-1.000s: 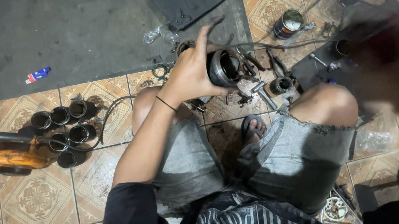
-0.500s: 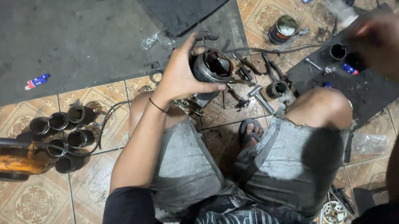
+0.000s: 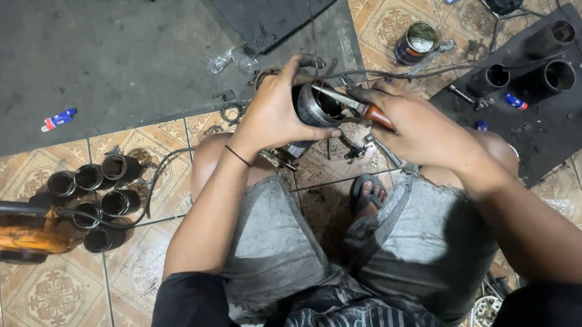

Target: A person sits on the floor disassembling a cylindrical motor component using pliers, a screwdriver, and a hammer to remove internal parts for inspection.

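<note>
Above the knees: left hand (image 3: 272,114) wrapped around metal cylinder (image 3: 314,106); right hand (image 3: 409,124) closed on orange-handled screwdriver (image 3: 354,105), tip inside cylinder's open end; open tin can (image 3: 416,41) on tiled floor (image 3: 50,293) beyond

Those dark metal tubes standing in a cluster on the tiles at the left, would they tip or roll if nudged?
The dark tubes stand upright on open ends, so a nudge would probably topple one. Being round, it would likely roll across the tiled floor. They look like metal, so probably stiff and fairly heavy.

Shiny metal cylinder (image 3: 315,104), wooden-handled metal tool (image 3: 357,107), glossy patterned floor tiles (image 3: 50,293), matt dark mat (image 3: 549,119)
</note>
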